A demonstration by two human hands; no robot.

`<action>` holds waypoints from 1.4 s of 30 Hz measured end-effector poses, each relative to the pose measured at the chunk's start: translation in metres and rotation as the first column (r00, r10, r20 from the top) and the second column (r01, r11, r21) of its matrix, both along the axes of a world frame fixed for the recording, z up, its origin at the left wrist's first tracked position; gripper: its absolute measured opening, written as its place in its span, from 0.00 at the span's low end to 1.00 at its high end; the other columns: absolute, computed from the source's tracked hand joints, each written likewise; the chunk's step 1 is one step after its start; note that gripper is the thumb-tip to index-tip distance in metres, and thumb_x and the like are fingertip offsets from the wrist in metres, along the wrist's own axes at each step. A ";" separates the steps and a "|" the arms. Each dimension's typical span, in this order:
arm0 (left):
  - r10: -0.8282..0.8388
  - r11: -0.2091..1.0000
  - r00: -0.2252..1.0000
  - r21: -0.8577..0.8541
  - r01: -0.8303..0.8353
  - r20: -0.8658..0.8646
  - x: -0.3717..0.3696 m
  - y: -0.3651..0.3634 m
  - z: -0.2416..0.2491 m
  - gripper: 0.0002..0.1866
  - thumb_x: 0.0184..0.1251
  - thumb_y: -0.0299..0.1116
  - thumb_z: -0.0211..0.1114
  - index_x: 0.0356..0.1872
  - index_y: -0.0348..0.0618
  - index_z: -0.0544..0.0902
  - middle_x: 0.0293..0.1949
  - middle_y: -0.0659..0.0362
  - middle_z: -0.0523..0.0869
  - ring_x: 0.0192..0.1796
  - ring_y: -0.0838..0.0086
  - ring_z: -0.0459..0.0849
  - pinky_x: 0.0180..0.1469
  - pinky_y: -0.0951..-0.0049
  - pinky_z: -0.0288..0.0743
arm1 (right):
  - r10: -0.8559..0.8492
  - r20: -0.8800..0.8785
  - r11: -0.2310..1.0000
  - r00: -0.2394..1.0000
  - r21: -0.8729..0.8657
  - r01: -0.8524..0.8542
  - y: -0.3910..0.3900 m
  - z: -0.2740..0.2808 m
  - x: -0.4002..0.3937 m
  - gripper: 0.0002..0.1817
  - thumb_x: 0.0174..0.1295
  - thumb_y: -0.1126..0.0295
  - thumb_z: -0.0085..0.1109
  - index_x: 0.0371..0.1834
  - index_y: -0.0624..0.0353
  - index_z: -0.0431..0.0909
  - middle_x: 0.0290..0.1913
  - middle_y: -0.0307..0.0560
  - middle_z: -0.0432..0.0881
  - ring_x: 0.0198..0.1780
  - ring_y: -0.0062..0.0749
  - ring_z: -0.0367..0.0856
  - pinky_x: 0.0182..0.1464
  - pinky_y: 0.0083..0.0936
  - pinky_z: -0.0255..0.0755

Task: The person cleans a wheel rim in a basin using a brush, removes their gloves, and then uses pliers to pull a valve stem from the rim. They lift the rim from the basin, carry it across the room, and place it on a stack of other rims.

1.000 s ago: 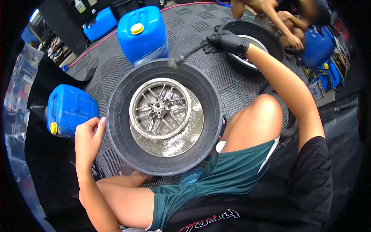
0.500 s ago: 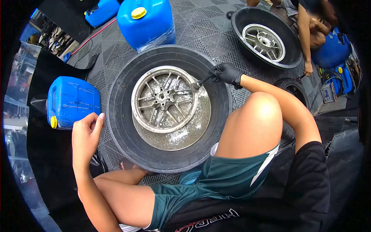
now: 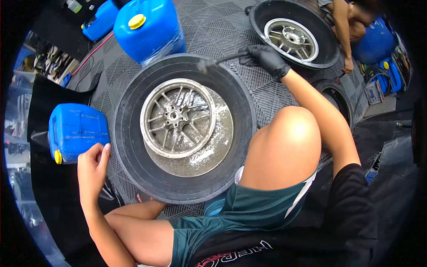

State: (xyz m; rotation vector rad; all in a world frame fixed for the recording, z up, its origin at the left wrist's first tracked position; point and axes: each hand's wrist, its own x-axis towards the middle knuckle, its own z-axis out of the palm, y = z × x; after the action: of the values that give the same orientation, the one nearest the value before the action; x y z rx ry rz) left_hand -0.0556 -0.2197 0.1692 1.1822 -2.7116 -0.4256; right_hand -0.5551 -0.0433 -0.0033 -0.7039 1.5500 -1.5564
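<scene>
My right hand [image 3: 267, 61], in a black glove, grips the dark handle of a brush [image 3: 207, 66], whose head hangs over the upper right rim of a large black tub [image 3: 126, 120]. Inside the tub a grey spoked wheel rim [image 3: 147, 115] lies tilted in shallow murky liquid [image 3: 218, 138]. The brush is apart from the rim. My left hand [image 3: 92, 167] is bare and rests left of the tub, fingers curled with the thumb up; no object shows in it.
Blue jugs with yellow caps [image 3: 149, 35] [image 3: 80, 129] stand behind and left of the tub. At the upper right another black tub [image 3: 260, 24] holds a second wheel rim [image 3: 313, 44]. A co-worker's arm [image 3: 342, 26] reaches down near a tyre [image 3: 333, 95].
My right hand has lifted the brush off the wheel rim, up toward the tub's upper edge. The view has shifted slightly, and my left hand keeps its pose.
</scene>
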 end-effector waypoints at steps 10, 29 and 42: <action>-0.001 1.000 1.000 -0.026 0.001 0.018 0.014 -0.018 -0.007 0.20 0.75 0.34 0.60 0.22 0.33 0.69 0.17 0.60 0.62 0.23 0.80 0.59 0.25 0.67 0.53 | -0.453 0.269 0.862 0.850 -0.111 0.495 0.098 -0.092 -0.056 0.13 0.71 0.68 0.51 0.43 0.69 0.81 0.37 0.53 0.85 0.36 0.36 0.84 0.44 0.29 0.80; 0.063 0.990 0.881 -0.138 0.003 0.469 -0.005 0.051 0.062 0.20 0.75 0.41 0.58 0.47 0.30 0.84 0.39 0.36 0.87 0.41 0.46 0.86 0.45 0.57 0.78 | -0.641 0.453 0.768 0.620 0.358 0.532 0.195 -0.252 0.013 0.13 0.69 0.69 0.50 0.46 0.68 0.80 0.36 0.58 0.86 0.33 0.41 0.88 0.32 0.30 0.81; 0.031 0.995 0.970 0.085 -0.053 0.242 0.025 0.046 0.052 0.17 0.76 0.39 0.58 0.42 0.31 0.83 0.35 0.39 0.86 0.37 0.48 0.86 0.41 0.58 0.77 | -0.529 0.237 0.825 0.815 0.367 0.429 0.215 -0.179 0.024 0.12 0.67 0.68 0.53 0.46 0.62 0.84 0.39 0.47 0.89 0.33 0.28 0.87 0.32 0.23 0.78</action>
State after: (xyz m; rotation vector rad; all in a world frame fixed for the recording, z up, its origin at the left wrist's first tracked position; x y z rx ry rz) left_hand -0.0304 -0.1734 0.2214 1.3971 -2.8901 -0.4301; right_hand -0.5314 0.1714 -0.1821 0.1474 1.7303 -1.6371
